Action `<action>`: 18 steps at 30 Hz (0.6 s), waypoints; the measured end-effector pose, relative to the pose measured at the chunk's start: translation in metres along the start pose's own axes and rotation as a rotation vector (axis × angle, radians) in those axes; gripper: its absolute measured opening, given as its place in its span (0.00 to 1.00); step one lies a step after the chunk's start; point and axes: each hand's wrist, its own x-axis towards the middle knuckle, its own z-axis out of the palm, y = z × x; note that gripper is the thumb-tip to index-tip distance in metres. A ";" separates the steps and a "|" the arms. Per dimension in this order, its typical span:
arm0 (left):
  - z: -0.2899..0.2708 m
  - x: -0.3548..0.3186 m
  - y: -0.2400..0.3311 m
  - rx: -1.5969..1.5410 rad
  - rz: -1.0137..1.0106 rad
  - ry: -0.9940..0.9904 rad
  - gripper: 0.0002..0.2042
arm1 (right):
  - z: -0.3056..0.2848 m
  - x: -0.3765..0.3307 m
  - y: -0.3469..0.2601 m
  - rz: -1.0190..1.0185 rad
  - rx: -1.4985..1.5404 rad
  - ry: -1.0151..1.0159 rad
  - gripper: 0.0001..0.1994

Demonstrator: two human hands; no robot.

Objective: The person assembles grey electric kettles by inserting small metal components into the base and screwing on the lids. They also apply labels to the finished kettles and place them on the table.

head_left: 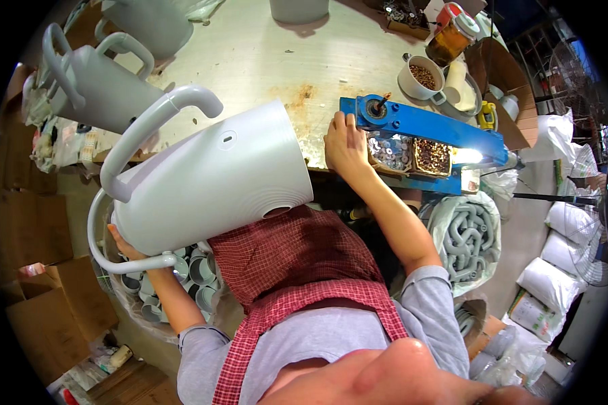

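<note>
Two hands apart: I see left hand [125, 244] gripping one grey watering can [209, 179]; right hand [344, 145], fingers spread, at the worktop [263, 54] edge.

Left hand [123, 244] gripping; right hand [345, 144] extended forward.

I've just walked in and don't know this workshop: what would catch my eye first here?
First, the big pale grey watering can lying tilted in the person's lap, the left hand under its base by the lower handle. Next, the bright blue metal fixture at the table edge, where the right hand reaches beside a small box of silvery washers. More grey cans stand at upper left.
</note>
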 end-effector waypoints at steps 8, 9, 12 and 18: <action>-0.035 0.018 -0.004 -0.189 -0.058 -0.050 0.25 | -0.007 -0.063 -0.005 -0.597 0.193 0.511 0.08; -0.043 0.022 -0.006 -0.162 -0.051 -0.065 0.25 | -0.011 -0.066 -0.003 -0.619 0.263 0.542 0.05; -0.018 0.012 -0.005 0.040 -0.004 0.069 0.26 | -0.065 -0.076 0.000 -0.614 0.475 0.649 0.07; 0.007 0.013 -0.019 0.038 -0.032 -0.001 0.28 | -0.173 -0.047 0.057 -0.458 0.309 1.098 0.12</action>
